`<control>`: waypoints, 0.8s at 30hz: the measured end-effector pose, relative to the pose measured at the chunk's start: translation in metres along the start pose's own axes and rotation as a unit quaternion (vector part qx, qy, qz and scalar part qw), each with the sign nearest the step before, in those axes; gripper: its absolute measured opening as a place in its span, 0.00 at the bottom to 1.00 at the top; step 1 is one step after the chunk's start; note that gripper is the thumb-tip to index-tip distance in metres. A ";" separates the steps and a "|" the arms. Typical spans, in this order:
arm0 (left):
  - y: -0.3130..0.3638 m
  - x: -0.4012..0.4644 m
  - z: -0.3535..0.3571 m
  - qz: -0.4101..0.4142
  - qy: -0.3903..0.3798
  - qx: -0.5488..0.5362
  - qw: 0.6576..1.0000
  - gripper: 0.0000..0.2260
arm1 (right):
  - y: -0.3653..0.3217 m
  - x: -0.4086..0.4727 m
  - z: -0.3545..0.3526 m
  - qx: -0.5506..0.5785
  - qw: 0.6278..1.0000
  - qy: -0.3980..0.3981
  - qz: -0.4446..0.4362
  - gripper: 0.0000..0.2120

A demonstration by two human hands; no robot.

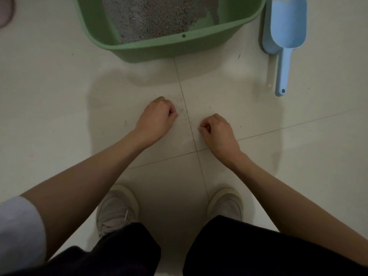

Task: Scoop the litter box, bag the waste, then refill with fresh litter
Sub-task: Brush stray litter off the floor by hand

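Litter box (159, 49) pale green, one dark dot on near rim. Litter (151, 16) speckled grey, green bottom showing at bare corner. Scoop (286, 32) light blue. Floor (59, 96) cream tile, thin grey grout lines, dark specks scattered. Shoes (117, 208) grey-white. Trousers (258, 250) black. Sleeve (18, 226) white.

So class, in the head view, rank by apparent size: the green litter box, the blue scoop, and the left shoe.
1. Green litter box, largest, though cropped at the top.
2. Blue scoop and left shoe: similar; the shoe is partly hidden, so unranked.
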State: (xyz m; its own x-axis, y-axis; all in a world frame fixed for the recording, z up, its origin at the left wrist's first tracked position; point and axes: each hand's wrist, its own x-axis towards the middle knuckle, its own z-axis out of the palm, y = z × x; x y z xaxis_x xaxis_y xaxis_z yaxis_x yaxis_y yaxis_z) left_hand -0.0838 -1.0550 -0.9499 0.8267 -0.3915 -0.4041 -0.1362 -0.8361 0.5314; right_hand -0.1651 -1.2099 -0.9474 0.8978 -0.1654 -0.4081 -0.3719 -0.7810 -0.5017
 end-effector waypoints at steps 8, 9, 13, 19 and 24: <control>-0.009 -0.015 -0.022 -0.164 0.046 -0.352 0.920 0.05 | 0.001 0.004 -0.022 0.351 0.920 -0.007 0.175 0.06; -0.012 -0.019 -0.027 -0.177 0.051 -0.416 0.891 0.06 | 0.003 0.004 -0.028 0.461 0.862 0.001 0.211 0.08; -0.025 -0.032 -0.039 -0.206 0.048 -0.527 0.823 0.08 | 0.009 0.014 -0.032 0.342 0.922 0.030 0.181 0.03; -0.038 -0.046 -0.043 -0.226 0.041 -0.445 0.866 0.12 | 0.004 0.036 -0.024 0.114 0.986 0.062 0.103 0.10; -0.054 -0.057 -0.035 -0.225 0.050 -0.260 0.938 0.10 | 0.001 0.038 -0.019 0.084 0.989 0.071 0.098 0.08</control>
State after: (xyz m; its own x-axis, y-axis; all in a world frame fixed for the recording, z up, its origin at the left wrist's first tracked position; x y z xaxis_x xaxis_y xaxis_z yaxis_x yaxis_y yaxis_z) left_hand -0.1044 -0.9739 -0.9297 0.7868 0.0154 -0.6170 0.5020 -0.5975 0.6253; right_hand -0.1268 -1.2284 -0.9494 0.8244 -0.3955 -0.4050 -0.5650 -0.6172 -0.5476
